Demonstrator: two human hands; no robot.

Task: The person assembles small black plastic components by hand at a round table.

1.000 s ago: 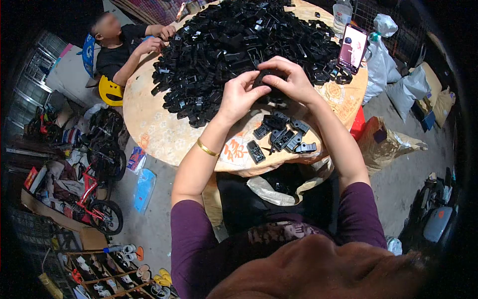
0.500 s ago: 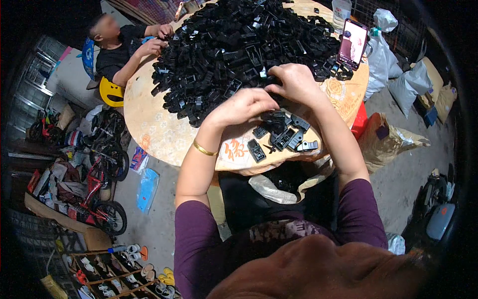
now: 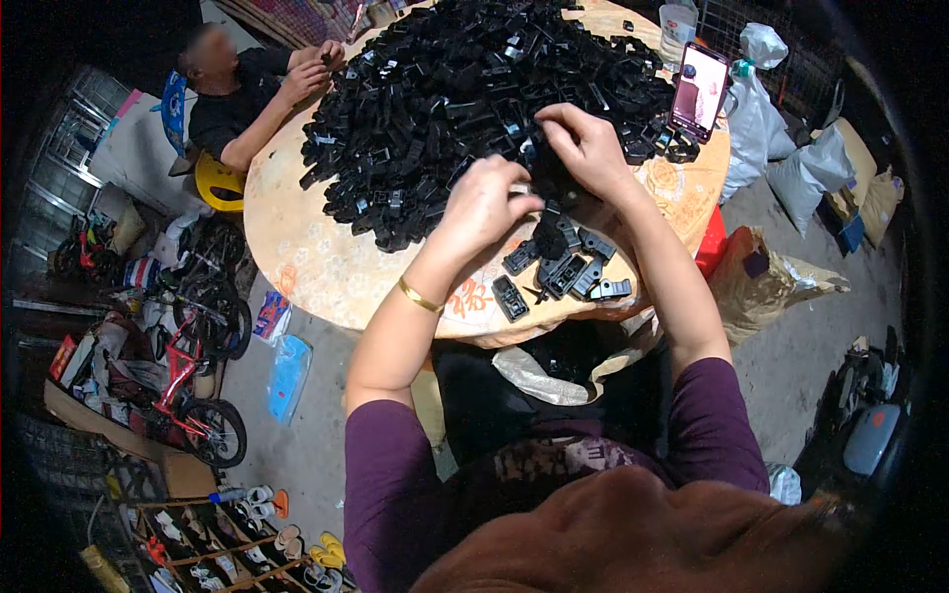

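Observation:
A big heap of small black plastic parts (image 3: 425, 109) covers much of the round table. At its near edge my left hand (image 3: 481, 206), with a gold bangle at the wrist, has its fingers curled in, thumb and fingertips close together. A small pale glint shows at those fingertips, too small to name. My right hand (image 3: 590, 156) reaches over the heap's near right side, its fingers bent down among the parts; whatever they grip is hidden. Between my forearms lies a small group of loose black parts (image 3: 563, 273), close to the table's near edge.
A phone (image 3: 699, 91) stands upright at the table's far right, beside a clear plastic container (image 3: 677, 24). Across at the far left another person (image 3: 232, 104) handles parts. An open sack (image 3: 542, 378) hangs below the near edge. White sacks (image 3: 756, 128) stand to the right.
My left hand has turned and lifted slightly up and away from the loose parts. My right hand has moved a little farther over the heap. The other person's hands have risen slightly.

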